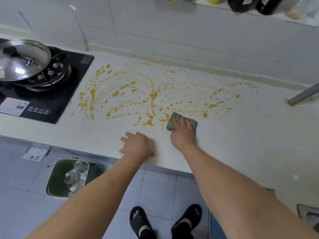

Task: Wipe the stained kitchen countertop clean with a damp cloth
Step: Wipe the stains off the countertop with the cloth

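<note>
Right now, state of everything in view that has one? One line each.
countertop: still stained, orange smears across the middle.
cloth: folded, flat on the countertop at the near edge of the stain.
right hand: presses the cloth, fingers straight.
left hand: open, rests on the counter near its front edge.
pot: on the stove, covered.
lid: on the pot, tilted.
bin: open, wrappers inside.

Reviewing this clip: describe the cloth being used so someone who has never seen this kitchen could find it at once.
Start at the pale speckled countertop right of the black stove and find the orange stain smeared across it. At the stain's near right edge, the right hand presses flat on a small folded cloth. It is the only grey-green thing on the counter; the left hand rests bare beside it.
</note>
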A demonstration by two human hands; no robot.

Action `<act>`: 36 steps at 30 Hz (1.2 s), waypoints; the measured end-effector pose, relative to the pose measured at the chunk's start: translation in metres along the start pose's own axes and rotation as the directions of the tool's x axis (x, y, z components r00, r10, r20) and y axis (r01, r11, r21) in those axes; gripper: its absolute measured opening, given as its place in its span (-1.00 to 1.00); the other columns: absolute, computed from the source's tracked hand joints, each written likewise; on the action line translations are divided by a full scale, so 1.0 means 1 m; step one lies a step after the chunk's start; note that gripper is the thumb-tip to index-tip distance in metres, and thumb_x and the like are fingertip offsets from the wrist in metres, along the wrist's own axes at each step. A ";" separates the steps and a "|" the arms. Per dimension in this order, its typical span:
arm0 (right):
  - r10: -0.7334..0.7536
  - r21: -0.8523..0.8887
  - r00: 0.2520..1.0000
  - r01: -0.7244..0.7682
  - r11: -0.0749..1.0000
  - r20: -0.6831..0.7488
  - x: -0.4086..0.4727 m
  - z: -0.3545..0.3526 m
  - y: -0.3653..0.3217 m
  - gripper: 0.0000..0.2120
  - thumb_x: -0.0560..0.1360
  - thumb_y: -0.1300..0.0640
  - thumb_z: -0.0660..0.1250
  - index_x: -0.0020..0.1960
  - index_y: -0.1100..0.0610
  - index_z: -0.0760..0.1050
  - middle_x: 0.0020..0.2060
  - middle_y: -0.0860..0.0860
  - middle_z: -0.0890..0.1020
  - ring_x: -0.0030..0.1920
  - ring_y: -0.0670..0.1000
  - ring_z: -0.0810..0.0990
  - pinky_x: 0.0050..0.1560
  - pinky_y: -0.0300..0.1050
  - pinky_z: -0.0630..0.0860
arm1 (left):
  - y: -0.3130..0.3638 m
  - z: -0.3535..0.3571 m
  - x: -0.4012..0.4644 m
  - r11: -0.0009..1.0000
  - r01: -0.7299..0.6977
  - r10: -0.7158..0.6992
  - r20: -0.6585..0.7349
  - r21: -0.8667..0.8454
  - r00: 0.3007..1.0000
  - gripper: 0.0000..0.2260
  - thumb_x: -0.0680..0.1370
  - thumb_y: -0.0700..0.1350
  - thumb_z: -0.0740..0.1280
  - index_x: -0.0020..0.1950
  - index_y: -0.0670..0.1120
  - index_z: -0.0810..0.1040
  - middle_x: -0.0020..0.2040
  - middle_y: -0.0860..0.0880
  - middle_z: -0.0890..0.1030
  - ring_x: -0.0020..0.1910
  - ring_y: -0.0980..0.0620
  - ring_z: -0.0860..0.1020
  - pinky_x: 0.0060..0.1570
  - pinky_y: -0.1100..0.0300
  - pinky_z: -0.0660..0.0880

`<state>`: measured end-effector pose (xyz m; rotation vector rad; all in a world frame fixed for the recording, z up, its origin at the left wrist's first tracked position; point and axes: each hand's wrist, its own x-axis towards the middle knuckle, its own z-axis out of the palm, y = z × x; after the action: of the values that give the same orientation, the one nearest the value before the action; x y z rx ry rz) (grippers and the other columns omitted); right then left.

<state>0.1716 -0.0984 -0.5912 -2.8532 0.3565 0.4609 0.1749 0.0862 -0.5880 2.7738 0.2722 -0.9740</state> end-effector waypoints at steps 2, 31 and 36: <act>-0.020 0.012 1.000 0.020 1.000 0.019 0.007 0.003 -0.023 -0.38 0.65 0.01 0.13 0.67 -0.02 0.03 0.66 0.09 -0.01 0.64 0.14 -0.06 0.62 -0.01 -0.13 | 0.000 0.001 0.001 1.000 -0.008 0.008 -0.007 0.002 1.000 -0.10 0.27 0.18 0.65 0.45 -0.17 0.35 0.51 -0.29 0.21 0.48 -0.38 0.19 0.24 -0.40 0.43; -0.309 0.020 0.951 0.309 0.951 0.015 -0.039 0.029 0.007 -0.37 0.58 0.17 0.25 0.60 -0.14 0.24 0.64 0.00 0.14 0.61 0.14 0.09 0.57 0.08 0.14 | -0.010 -0.012 -0.015 0.995 -0.093 0.093 -0.034 0.024 0.995 -0.16 0.32 0.22 0.62 0.41 -0.19 0.38 0.41 -0.27 0.33 0.40 -0.32 0.31 0.21 -0.27 0.53; 0.094 0.014 0.994 -0.093 0.996 -0.052 -0.041 0.009 0.090 -0.39 0.60 0.09 0.19 0.62 -0.14 0.18 0.62 0.04 0.18 0.54 0.19 0.17 0.53 0.05 0.22 | -0.009 -0.013 -0.016 0.997 -0.078 0.078 -0.020 0.019 0.997 -0.11 0.29 0.23 0.64 0.43 -0.18 0.38 0.43 -0.28 0.32 0.43 -0.33 0.29 0.24 -0.30 0.52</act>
<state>0.1070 -0.1733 -0.6022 -2.8507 0.5030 0.3992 0.1682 0.0961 -0.5685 2.7889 0.1572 -0.9342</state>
